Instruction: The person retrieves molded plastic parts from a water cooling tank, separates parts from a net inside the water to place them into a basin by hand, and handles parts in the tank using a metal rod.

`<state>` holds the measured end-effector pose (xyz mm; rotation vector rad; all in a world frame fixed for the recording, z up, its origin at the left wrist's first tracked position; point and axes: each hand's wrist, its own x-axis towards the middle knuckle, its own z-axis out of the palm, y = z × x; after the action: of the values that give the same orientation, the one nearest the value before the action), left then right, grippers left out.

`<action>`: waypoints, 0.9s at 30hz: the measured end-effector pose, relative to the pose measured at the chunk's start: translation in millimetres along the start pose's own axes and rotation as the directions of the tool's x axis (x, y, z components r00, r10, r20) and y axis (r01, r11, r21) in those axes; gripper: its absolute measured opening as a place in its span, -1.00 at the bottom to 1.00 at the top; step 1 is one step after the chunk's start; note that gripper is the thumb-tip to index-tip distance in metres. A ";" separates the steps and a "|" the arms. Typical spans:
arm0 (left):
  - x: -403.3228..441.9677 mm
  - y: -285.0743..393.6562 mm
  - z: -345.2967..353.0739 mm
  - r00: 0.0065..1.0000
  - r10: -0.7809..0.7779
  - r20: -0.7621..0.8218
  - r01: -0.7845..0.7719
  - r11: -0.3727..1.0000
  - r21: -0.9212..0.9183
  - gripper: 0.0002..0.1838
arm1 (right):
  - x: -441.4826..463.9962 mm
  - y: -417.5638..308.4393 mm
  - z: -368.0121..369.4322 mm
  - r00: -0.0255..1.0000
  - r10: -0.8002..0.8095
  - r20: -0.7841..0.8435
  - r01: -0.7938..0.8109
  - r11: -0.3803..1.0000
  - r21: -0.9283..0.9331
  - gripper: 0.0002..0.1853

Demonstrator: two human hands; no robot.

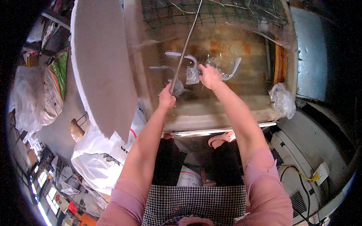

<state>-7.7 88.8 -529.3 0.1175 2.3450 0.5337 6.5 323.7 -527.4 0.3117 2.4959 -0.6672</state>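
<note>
My left hand [167, 97] is closed around the lower end of a long thin metal rod [189, 35], which slants up and away past the top of the view. My right hand [210, 77] reaches over a wide tub of brownish water [237, 100], its fingers bent around something small that I cannot make out. Just left of those fingers is a clear, crinkled plastic piece [192, 76]. A pale curved strip [180, 55] lies above it, and a second pale strip [236, 66] curves to the right of my hand. Another clear bit [177, 88] shows beside my left hand.
Green netting [162, 17] covers the tub's far end. A large grey board [102, 56] stands along the left, with a white sack [100, 158] below it. A clear plastic bag [283, 100] hangs at the right rim. Cables [301, 175] and a socket box [321, 173] are lower right.
</note>
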 end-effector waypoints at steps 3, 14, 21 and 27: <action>-0.9 5.4 5.6 0.983 0.156 0.092 -0.132 0.965 -0.226 -0.39 | -8.4 -9.1 0.7 0.992 0.070 0.106 -0.072 0.997 0.015 -0.17; -29.1 6.5 2.8 0.998 0.035 0.060 -0.007 0.911 -0.412 -0.74 | -26.2 -59.5 42.4 0.997 0.064 0.042 -0.062 0.997 -0.039 -0.07; -84.9 75.2 -53.2 0.957 -0.216 0.193 0.284 0.836 -0.469 -0.84 | 15.7 -57.1 81.0 0.957 0.215 0.193 -0.198 0.975 -0.104 -0.56; -141.9 88.5 -73.6 0.996 -0.070 -0.046 0.058 0.975 -0.216 -0.81 | -0.2 -9.9 64.0 0.905 0.352 0.241 -0.417 0.848 0.327 -0.30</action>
<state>41.9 111.2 -354.9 -0.0732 2.3174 0.7618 31.1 282.1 -570.5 0.8372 2.0402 -0.9467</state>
